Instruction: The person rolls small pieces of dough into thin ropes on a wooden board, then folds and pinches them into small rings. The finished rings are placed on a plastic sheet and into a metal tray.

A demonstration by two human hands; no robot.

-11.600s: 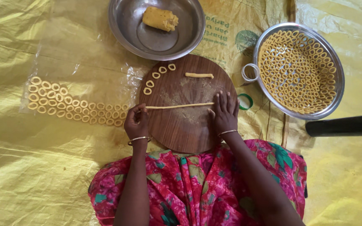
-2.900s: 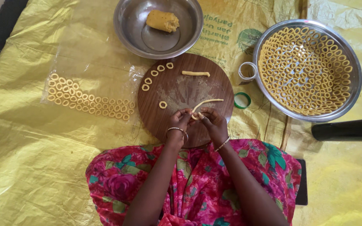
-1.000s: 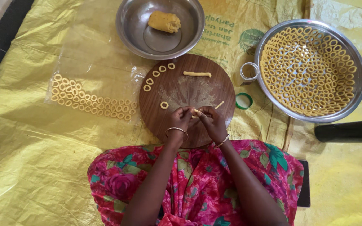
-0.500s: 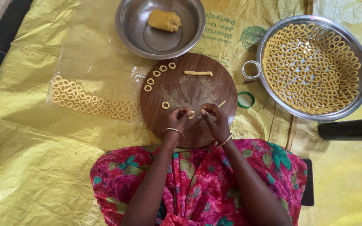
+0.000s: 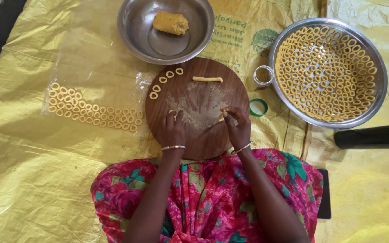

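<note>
The left hand [image 5: 173,129] is laid, fingers curled, on the middle of the round wooden board [image 5: 203,144], its fingertips pressed on a small dough piece [image 5: 172,112]. A short dough strip [image 5: 222,119] is pinched in the right hand [image 5: 237,126] near the board's right edge. A dough roll [image 5: 207,79] and five dough rings [image 5: 164,81] are placed at the board's far edge.

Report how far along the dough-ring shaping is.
Done: the round steel colander is nearly full of rings, with more rows on the clear plastic sheet. In hand: the right hand pinches a thin dough strip; the left hand rests on the round wooden board. Left: the dough lump.
</note>
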